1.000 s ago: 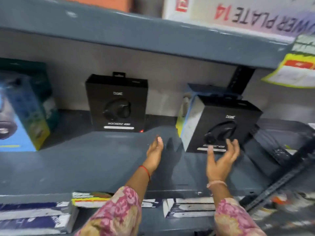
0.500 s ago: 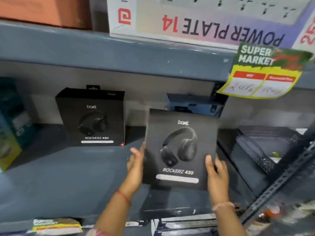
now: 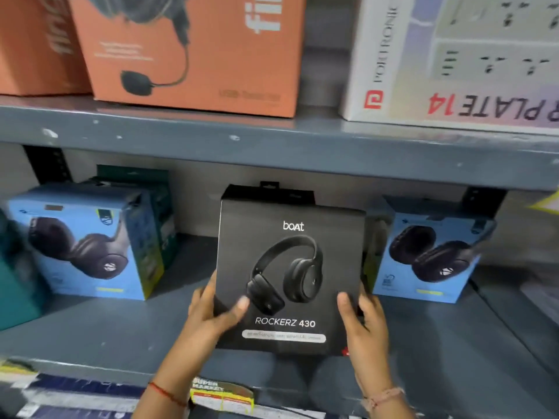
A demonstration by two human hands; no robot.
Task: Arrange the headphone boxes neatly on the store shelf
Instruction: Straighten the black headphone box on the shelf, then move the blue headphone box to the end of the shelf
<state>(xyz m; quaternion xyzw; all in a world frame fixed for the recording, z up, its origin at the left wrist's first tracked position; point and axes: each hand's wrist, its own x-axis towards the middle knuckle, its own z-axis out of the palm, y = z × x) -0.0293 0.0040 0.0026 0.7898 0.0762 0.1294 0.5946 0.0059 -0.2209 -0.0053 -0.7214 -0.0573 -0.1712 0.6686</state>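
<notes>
A black headphone box (image 3: 290,267) marked ROCKERZ 430 stands upright in the middle of the grey shelf (image 3: 90,331), held between both hands. My left hand (image 3: 211,316) grips its lower left edge, thumb across the front. My right hand (image 3: 363,322) grips its lower right edge. A second black box (image 3: 267,192) stands right behind it, only its top showing. A blue headphone box (image 3: 87,246) stands at the left, another blue headphone box (image 3: 429,255) at the right.
The shelf above (image 3: 272,146) carries orange headset boxes (image 3: 193,49) and a white power-strip box (image 3: 453,55). A dark green box (image 3: 18,282) stands at the far left. A price tag (image 3: 222,394) hangs on the shelf's front lip.
Both hands went from open near the box to gripping it, and carried it left in front of the other black box. The view moved, so the blue boxes now show.
</notes>
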